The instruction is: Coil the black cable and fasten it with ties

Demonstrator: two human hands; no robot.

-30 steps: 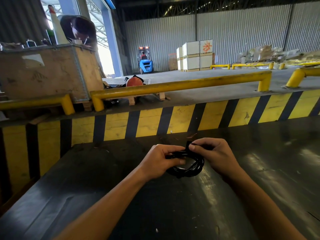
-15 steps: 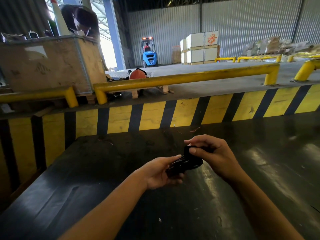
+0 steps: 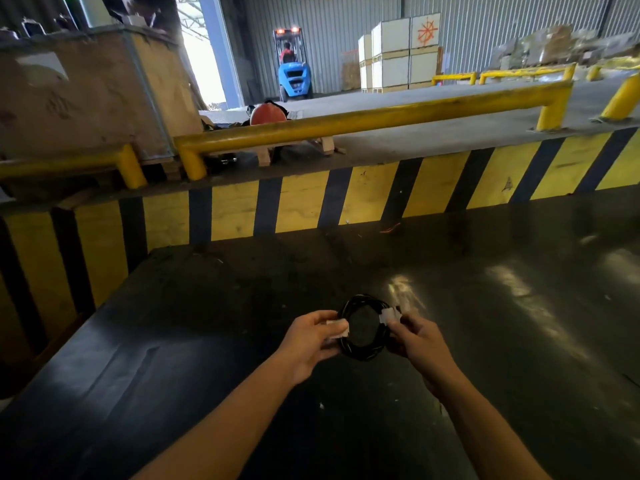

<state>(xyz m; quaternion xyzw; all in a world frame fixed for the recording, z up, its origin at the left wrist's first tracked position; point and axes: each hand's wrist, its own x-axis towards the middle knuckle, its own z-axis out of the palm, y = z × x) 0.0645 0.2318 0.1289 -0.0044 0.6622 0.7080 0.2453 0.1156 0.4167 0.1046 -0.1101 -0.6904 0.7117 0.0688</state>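
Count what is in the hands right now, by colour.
Black: 1, the coiled black cable, held between left hand and right hand.
White: 2, the white pieces, left and right of the coil.
Total: 3.

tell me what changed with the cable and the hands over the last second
The black cable, bunched edge-on between the hands half a second ago, is now turned flat toward the camera as an open ring. The hands have shifted to opposite sides: the left hand pinches the left edge at a white piece, the right hand the right edge at another white piece. Both hands kept hold throughout, above the dark table.
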